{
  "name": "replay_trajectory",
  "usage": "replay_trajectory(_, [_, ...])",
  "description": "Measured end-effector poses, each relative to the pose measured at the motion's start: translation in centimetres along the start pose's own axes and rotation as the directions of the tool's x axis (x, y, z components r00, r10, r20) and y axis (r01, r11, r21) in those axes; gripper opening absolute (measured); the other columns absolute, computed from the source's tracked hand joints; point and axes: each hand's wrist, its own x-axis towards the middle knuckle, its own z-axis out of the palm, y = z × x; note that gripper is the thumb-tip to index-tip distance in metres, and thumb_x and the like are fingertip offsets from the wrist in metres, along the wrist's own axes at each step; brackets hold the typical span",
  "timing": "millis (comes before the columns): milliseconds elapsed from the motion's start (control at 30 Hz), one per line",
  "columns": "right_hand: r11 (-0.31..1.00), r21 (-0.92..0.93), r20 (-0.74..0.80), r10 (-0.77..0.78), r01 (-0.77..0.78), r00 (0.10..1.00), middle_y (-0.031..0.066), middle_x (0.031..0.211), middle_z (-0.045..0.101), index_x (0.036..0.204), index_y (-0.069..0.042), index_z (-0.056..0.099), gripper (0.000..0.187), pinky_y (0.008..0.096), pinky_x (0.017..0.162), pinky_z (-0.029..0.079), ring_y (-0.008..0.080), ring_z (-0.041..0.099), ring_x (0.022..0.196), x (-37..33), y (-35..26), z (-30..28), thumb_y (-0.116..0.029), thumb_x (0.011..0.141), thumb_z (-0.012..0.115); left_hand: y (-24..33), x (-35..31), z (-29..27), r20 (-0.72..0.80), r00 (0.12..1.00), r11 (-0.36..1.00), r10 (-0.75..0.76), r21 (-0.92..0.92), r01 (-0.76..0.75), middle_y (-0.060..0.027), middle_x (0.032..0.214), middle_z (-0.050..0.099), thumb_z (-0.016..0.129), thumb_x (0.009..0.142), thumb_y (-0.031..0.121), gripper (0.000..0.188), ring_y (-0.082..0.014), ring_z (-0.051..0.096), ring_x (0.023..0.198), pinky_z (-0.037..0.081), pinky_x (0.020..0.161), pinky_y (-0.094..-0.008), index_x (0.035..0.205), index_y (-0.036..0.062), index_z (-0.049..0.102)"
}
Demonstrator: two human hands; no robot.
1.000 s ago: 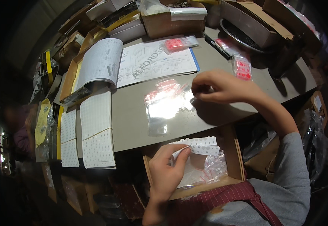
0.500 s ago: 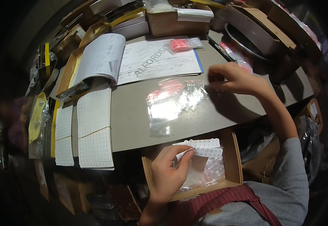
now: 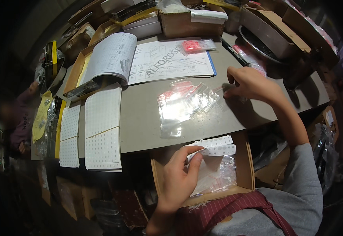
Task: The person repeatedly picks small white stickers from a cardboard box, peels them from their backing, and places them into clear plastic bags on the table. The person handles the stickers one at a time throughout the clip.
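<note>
My left hand (image 3: 181, 173) pinches a white sticker sheet (image 3: 218, 148) printed with rows of small marks between thumb and forefinger. It holds the sheet above an open drawer-like cardboard box (image 3: 245, 169) at my lap. Clear plastic bags (image 3: 227, 177) with red lines lie in that box. On the grey table, a spread of clear zip bags (image 3: 175, 106) with red strips shines in the light. At the right edge of this spread is my right hand (image 3: 250, 84), its thumb and forefinger apart, with nothing visible between them.
Two banded stacks of white sheets (image 3: 102, 126) (image 3: 69, 135) overhang the table's near left edge. An open binder of drawings (image 3: 171, 65) lies behind the bags, a red packet (image 3: 191, 47) on it. A black pen (image 3: 234, 54) and boxes (image 3: 193, 25) line the back. Another person (image 3: 22, 114) is far left.
My right thumb has come out from under the hand and spread from the forefinger. The sticker sheet in my left hand has risen slightly. The whole view has shifted a little.
</note>
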Motion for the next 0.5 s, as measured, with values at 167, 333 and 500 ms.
replay_trajectory(167, [0.813, 0.473, 0.030, -0.400, 0.340, 0.916, 0.0161, 0.094, 0.065, 0.108, -0.003, 0.062, 0.025, 0.0433, 0.078, 0.056, 0.0386, 0.066, 0.089, -4.6, -5.8, 1.2, -0.015, 0.090, 0.074, -1.4, 0.0, 0.1, -0.056, 0.998, 0.999, -0.018, -0.033, 0.016, -0.0042, 0.087, 0.068, 0.069, 0.100, 0.012, 0.017, -0.0077, 0.055, 0.069, 0.044, 0.060, -0.0243, 0.112, 0.0021, 0.074])
replay_trajectory(333, [0.790, 0.366, 0.004, -0.530, 0.492, 0.848, 0.0155, 0.104, 0.062, 0.108, -0.001, 0.062, 0.037, 0.0448, 0.087, 0.052, 0.0367, 0.061, 0.100, -7.2, -8.2, 3.1, -0.008, 0.074, 0.074, -1.4, 0.0, 0.7, -0.057, 0.998, 0.999, 0.028, -0.037, -0.031, -0.0096, 0.092, 0.073, 0.073, 0.098, 0.013, 0.017, -0.0105, 0.060, 0.072, 0.050, 0.062, -0.0261, 0.110, 0.0026, 0.076])
replay_trajectory(500, [0.758, 0.025, -0.086, -0.648, 0.651, 0.757, 0.0124, 0.094, 0.061, 0.097, 0.000, 0.065, 0.030, 0.0408, 0.079, 0.053, 0.0310, 0.062, 0.089, -8.6, -8.9, 3.8, -0.013, 0.071, 0.071, -0.9, 0.0, 0.6, -0.061, 0.998, 0.997, -0.001, -0.075, -0.004, -0.0081, 0.089, 0.074, 0.073, 0.098, 0.014, 0.017, -0.0085, 0.061, 0.072, 0.051, 0.064, -0.0254, 0.109, 0.0014, 0.077])
